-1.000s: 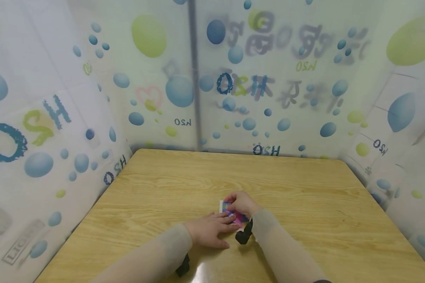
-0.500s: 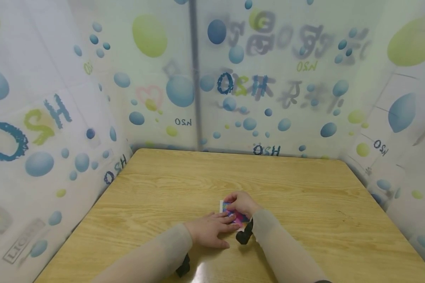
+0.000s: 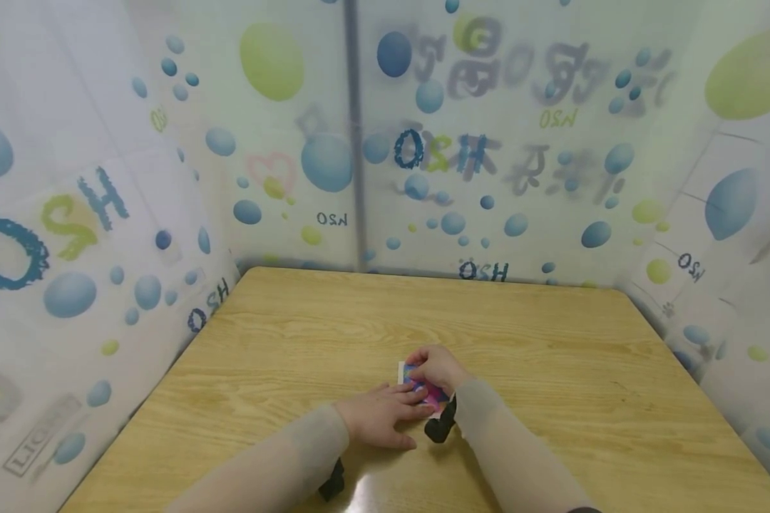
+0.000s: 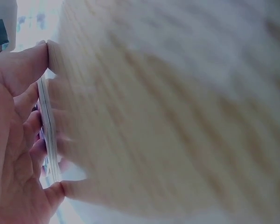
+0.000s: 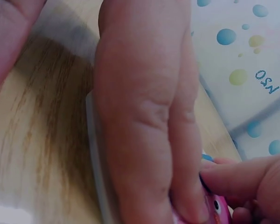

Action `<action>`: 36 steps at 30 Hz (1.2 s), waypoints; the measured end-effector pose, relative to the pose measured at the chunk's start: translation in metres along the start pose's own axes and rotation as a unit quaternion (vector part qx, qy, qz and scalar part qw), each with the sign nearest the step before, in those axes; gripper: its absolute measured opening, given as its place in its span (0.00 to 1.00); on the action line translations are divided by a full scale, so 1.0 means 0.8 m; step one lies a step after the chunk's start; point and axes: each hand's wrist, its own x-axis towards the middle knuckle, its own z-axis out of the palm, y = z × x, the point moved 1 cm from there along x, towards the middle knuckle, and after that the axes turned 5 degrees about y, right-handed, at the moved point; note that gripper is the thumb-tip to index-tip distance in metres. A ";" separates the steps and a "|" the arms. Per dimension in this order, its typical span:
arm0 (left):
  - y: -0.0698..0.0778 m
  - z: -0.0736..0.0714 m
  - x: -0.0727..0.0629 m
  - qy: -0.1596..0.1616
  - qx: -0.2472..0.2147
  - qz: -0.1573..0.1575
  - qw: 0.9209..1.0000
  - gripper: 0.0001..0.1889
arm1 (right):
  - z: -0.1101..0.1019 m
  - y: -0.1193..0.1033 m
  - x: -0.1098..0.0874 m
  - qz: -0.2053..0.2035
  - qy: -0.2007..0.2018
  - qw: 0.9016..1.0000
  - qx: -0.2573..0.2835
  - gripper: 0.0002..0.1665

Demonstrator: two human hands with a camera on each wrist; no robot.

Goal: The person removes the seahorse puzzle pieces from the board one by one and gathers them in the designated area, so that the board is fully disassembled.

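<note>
A small booklet with a pink and blue printed cover lies on the table, mostly covered by both hands. My left hand rests palm down across its near left part, fingers spread and straight, the thumb apart on the wood. In the left wrist view the booklet's pale layered edge shows beneath those fingers. From the far right my right hand reaches over, fingers curled, pinching the booklet near its far edge. The right wrist view shows its thumb at the pink cover, where a printed eye is visible.
The wood-grain table extends on all sides of the hands. White curtains printed with blue and green drops stand round its back and sides. Black straps with small devices hang at both wrists.
</note>
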 end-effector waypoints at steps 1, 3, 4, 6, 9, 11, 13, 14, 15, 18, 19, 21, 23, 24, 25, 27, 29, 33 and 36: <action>0.000 0.000 0.000 -0.001 0.000 0.000 1.000 0.34 | 0.000 0.001 0.001 0.000 0.000 1.000 0.001 0.10; -0.001 0.001 0.000 -0.001 0.000 0.000 1.000 0.34 | 0.000 0.002 0.001 0.000 0.001 1.000 -0.002 0.10; -0.001 0.001 0.001 0.000 0.001 0.001 1.000 0.34 | 0.001 0.002 0.001 0.000 0.002 1.000 -0.003 0.10; -0.002 0.002 0.001 -0.001 0.001 0.000 1.000 0.35 | 0.001 0.003 0.002 0.000 0.002 1.000 -0.005 0.10; -0.003 0.002 0.002 -0.002 0.001 0.000 1.000 0.35 | 0.001 0.004 0.001 -0.006 0.001 1.000 -0.007 0.10; -0.003 0.002 0.002 -0.003 0.002 0.000 1.000 0.35 | 0.001 0.005 0.001 -0.008 -0.001 1.000 -0.007 0.10; -0.002 0.002 0.002 -0.002 0.004 0.000 1.000 0.35 | 0.001 0.005 0.001 -0.013 -0.001 1.000 -0.007 0.09; -0.002 0.002 0.002 -0.001 0.006 0.000 1.000 0.35 | 0.001 0.005 0.001 -0.012 -0.001 1.000 -0.005 0.09; -0.002 0.002 0.002 -0.001 0.007 0.001 1.000 0.35 | 0.001 0.004 0.001 -0.013 0.000 1.000 -0.004 0.09; -0.001 0.001 0.002 0.000 0.007 0.001 1.000 0.35 | 0.001 0.003 0.000 -0.012 0.001 1.000 -0.002 0.09; 0.000 0.001 0.002 0.000 0.007 0.001 1.000 0.35 | 0.001 0.002 -0.001 -0.009 0.001 1.000 -0.001 0.10; 0.000 0.000 0.002 -0.001 0.005 0.002 1.000 0.35 | 0.000 0.001 -0.002 -0.005 0.003 1.000 -0.001 0.10; 0.001 -0.001 0.002 -0.002 0.004 0.001 1.000 0.35 | 0.000 -0.001 -0.002 -0.001 0.004 1.000 -0.002 0.10; 0.001 -0.001 0.002 -0.002 0.005 0.000 1.000 0.35 | 0.000 -0.001 -0.001 0.000 0.003 1.000 -0.003 0.10; 0.001 -0.002 0.002 -0.002 0.005 -0.001 1.000 0.35 | 0.000 -0.001 -0.001 0.000 0.002 1.000 -0.004 0.10; 0.002 -0.002 0.002 -0.001 0.007 -0.001 1.000 0.35 | 0.000 0.000 0.000 -0.003 0.000 1.000 -0.007 0.10; 0.002 -0.002 0.003 0.000 0.010 0.000 1.000 0.34 | 0.000 0.001 0.001 -0.007 -0.006 1.000 -0.012 0.10; 0.002 -0.002 0.003 0.001 0.012 0.001 1.000 0.34 | 0.000 0.001 0.001 -0.009 -0.014 1.000 -0.018 0.12; 0.001 -0.002 0.003 -0.001 0.008 0.001 1.000 0.34 | 0.000 0.000 0.000 -0.005 -0.016 1.000 -0.016 0.12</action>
